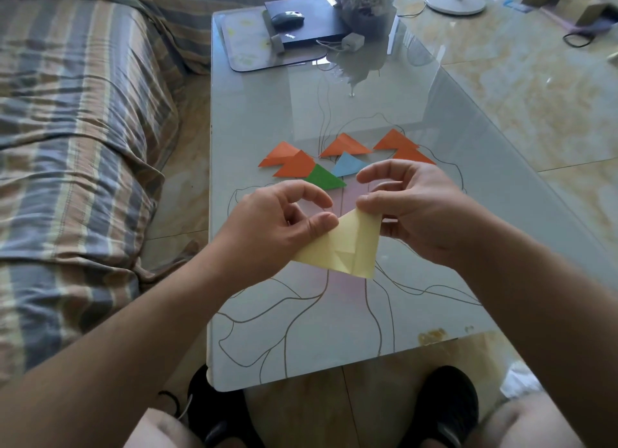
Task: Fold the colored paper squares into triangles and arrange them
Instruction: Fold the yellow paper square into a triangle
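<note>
Holding a pale yellow, partly folded paper sheet (347, 247) in the air above the glass worktop (267, 113), both hands are working at its upper edge. The left hand (277, 220) is pinching the sheet's upper left part between thumb and curled fingers, and the right hand (421, 210) is gripping its top right corner, with the index finger arching free above. Creases are showing across the yellow sheet, and its lower corner is pointing down toward the person.

Lying flat on the worktop beyond the hands are the folded triangles: two overlapping orange paper triangles (289, 160) on the left, another orange triangle (346, 145) in the middle, and two more orange triangles (401, 146) on the right, the nearer one partly hidden by the right hand. A green paper triangle (324, 179) is touching the left orange pair, and a light blue paper triangle (349, 165) is sitting just beside the green one.

At the far end a black laptop (307, 19) is carrying a dark computer mouse (287, 18), next to what is possibly a grey plant pot (366, 19)
</note>
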Demonstrator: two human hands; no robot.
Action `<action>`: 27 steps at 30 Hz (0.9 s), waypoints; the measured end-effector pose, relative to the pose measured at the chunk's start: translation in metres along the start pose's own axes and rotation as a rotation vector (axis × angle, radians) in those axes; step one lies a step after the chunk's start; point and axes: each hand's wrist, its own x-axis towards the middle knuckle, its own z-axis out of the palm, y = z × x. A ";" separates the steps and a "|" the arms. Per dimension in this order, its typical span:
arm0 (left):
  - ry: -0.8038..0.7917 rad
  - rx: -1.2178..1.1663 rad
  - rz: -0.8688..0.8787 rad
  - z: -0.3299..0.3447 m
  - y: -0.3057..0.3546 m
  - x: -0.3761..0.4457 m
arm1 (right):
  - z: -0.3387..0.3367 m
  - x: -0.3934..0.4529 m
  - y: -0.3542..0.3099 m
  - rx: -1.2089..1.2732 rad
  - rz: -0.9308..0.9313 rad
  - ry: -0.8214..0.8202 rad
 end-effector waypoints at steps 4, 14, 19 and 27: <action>-0.023 0.005 0.002 -0.009 0.002 0.003 | -0.002 0.001 0.000 0.032 0.021 -0.020; 0.077 -0.211 -0.083 -0.026 -0.004 0.007 | -0.001 0.005 0.005 0.288 0.123 0.118; 0.139 -0.294 -0.099 -0.019 -0.005 0.006 | 0.003 0.006 0.005 0.406 0.096 0.172; -0.060 0.000 0.042 0.000 0.004 -0.008 | 0.009 0.004 0.004 0.432 0.088 0.215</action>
